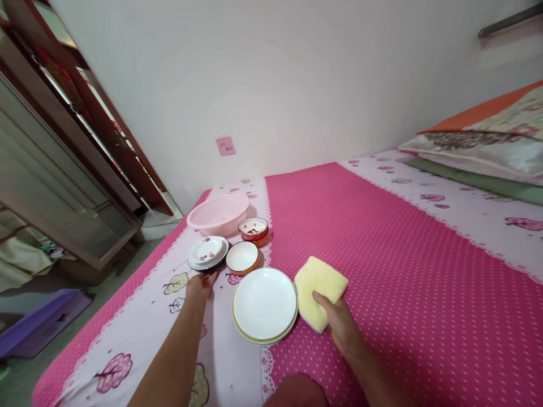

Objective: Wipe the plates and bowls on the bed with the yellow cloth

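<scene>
My right hand grips a folded yellow cloth by its near edge, thumb on top. The cloth is just right of a stack of large white plates, the lower one with a yellow rim. My left hand reaches to the near edge of a stack of small plates, the top one with red flowers. Its fingers are stretched out at the rim, and some are partly hidden there. Between the two stacks sits a white bowl with an orange outside. Behind it are stacked red bowls.
A pink basin stands behind the plates, near the wall. Pink polka-dot bedding spreads to the right, with pillows at the far right. A purple bin is on the floor, left of the bed edge.
</scene>
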The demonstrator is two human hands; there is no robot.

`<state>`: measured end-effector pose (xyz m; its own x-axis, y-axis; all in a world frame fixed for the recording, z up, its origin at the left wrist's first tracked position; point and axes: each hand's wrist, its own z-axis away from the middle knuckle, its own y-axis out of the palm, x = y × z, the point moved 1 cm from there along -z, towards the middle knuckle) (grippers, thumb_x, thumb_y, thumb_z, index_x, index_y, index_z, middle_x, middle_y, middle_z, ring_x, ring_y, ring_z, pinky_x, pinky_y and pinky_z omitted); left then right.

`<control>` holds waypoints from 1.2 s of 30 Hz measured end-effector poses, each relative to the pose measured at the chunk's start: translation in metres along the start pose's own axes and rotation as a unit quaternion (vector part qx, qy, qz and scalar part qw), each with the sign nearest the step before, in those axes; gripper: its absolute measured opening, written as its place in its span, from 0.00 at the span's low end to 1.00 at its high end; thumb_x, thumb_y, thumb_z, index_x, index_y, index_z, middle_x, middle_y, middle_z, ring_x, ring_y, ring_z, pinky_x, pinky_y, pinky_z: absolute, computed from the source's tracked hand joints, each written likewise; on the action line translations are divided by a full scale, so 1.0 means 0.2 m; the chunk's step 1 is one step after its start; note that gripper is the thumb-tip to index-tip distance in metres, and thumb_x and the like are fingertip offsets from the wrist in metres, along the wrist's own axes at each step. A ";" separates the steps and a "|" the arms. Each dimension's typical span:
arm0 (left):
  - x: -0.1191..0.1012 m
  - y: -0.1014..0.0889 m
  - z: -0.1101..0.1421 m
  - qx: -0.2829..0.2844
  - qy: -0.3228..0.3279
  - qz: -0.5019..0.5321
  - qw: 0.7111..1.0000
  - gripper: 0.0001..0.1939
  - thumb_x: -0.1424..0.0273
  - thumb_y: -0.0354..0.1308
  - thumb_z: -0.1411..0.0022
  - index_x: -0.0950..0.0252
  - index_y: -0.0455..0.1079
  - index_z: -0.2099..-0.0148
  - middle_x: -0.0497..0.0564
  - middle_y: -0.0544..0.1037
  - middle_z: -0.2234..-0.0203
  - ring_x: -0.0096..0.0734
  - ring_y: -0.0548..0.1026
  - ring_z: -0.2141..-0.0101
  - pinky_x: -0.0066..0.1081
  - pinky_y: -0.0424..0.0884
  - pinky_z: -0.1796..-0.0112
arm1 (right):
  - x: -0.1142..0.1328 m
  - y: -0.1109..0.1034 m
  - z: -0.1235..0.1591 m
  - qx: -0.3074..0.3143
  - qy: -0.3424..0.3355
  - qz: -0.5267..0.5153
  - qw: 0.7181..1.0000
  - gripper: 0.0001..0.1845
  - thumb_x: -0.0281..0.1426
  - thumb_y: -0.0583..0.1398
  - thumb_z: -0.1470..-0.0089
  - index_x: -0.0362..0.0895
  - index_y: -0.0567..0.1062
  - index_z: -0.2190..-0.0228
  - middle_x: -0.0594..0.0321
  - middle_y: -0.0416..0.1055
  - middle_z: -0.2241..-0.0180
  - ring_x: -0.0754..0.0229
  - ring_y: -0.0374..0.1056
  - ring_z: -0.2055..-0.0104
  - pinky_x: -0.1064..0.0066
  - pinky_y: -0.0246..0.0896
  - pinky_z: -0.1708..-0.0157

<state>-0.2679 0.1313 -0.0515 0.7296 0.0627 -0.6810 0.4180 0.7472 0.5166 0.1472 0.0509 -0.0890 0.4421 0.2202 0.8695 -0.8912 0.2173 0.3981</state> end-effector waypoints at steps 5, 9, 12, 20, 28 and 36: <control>0.00 0.03 0.03 -0.015 0.022 -0.032 0.999 0.17 0.63 0.61 0.30 0.64 0.71 0.42 0.55 0.77 0.49 0.38 0.78 0.56 0.41 0.80 0.58 | -0.01 -0.01 -0.01 0.001 -0.002 0.008 1.000 0.31 0.45 0.72 0.59 0.40 0.82 0.56 0.49 0.83 0.52 0.38 0.79 0.50 0.56 0.77 0.53; -0.01 0.03 0.07 0.012 0.026 -0.049 0.998 0.17 0.64 0.62 0.30 0.65 0.71 0.43 0.55 0.77 0.50 0.37 0.79 0.56 0.40 0.80 0.58 | 0.01 -0.01 0.00 -0.003 -0.004 0.017 1.000 0.30 0.44 0.72 0.59 0.40 0.82 0.56 0.49 0.83 0.53 0.38 0.78 0.49 0.56 0.76 0.53; -0.01 0.03 0.09 0.018 0.032 -0.056 0.998 0.16 0.64 0.62 0.30 0.65 0.72 0.43 0.55 0.78 0.50 0.37 0.79 0.57 0.40 0.80 0.59 | 0.02 0.00 0.01 -0.004 -0.004 0.024 1.000 0.30 0.44 0.72 0.59 0.41 0.82 0.55 0.50 0.83 0.53 0.38 0.78 0.49 0.56 0.76 0.52; -0.02 0.02 0.09 0.009 0.033 -0.073 0.997 0.16 0.63 0.61 0.29 0.64 0.71 0.44 0.55 0.78 0.51 0.36 0.79 0.58 0.39 0.80 0.59 | 0.03 0.00 0.01 -0.012 0.004 0.025 1.000 0.29 0.44 0.72 0.61 0.41 0.83 0.58 0.49 0.84 0.55 0.37 0.79 0.52 0.55 0.77 0.54; -0.03 0.02 0.08 0.018 0.009 -0.092 0.996 0.17 0.63 0.61 0.30 0.64 0.71 0.43 0.55 0.77 0.49 0.37 0.79 0.56 0.40 0.80 0.58 | 0.02 0.00 0.00 -0.018 0.000 0.018 1.000 0.29 0.43 0.72 0.61 0.40 0.83 0.58 0.49 0.83 0.54 0.37 0.79 0.52 0.55 0.77 0.55; -0.04 0.03 0.04 0.026 0.013 -0.077 0.997 0.18 0.62 0.61 0.30 0.64 0.71 0.42 0.56 0.77 0.48 0.39 0.78 0.55 0.42 0.79 0.57 | 0.02 -0.01 0.00 -0.010 -0.008 0.028 1.000 0.29 0.44 0.72 0.60 0.41 0.82 0.57 0.51 0.84 0.55 0.39 0.79 0.50 0.58 0.77 0.54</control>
<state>-0.2675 0.1289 -0.0386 0.6402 -0.0320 -0.7676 0.5515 0.7147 0.4302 0.1496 0.0509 -0.0863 0.3895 0.2169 0.8951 -0.9124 0.2240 0.3427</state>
